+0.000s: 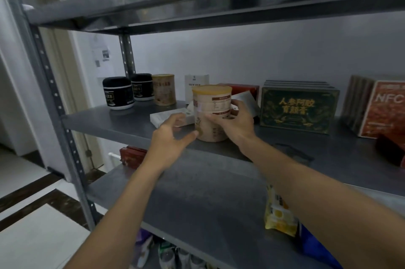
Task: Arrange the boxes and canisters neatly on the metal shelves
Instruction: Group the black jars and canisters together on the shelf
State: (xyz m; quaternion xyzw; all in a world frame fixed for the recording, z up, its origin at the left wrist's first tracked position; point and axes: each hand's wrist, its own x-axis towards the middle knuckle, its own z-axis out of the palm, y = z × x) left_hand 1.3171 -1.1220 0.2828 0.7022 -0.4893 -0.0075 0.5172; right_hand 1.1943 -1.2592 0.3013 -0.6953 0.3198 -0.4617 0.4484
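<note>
We hold the beige canister [211, 113] upright at the front of the middle shelf [105, 123]. Our right hand [237, 123] wraps around its right side, fingers curled over the label. Its base sits at the shelf surface; we cannot tell whether it rests there or is just lifted. It has a yellow-orange lid and a panel of small print edged in dark red, too blurred for us to read. Our left hand [173, 135] is spread wide and holds nothing, its thumb tip right at the canister's lower left edge.

Behind the canister lies a flat white box [167, 118], and an upright white box [196, 85] stands further back with print too small to make out. At the back left we see two black jars [118, 93] side by side, each with a white-trimmed label bearing what looks like "12". Just to their right stands a second beige canister [164, 90].

To the right of our hands stands a dark green box [298, 111] with gold ornament and gold characters reading "人参阿胶育颜膏". Further right a red-orange box [385, 108] shows the pale letters "NFC". On the shelf below, a yellow packet [278, 211] shows under our right forearm, its printing unclear.
</note>
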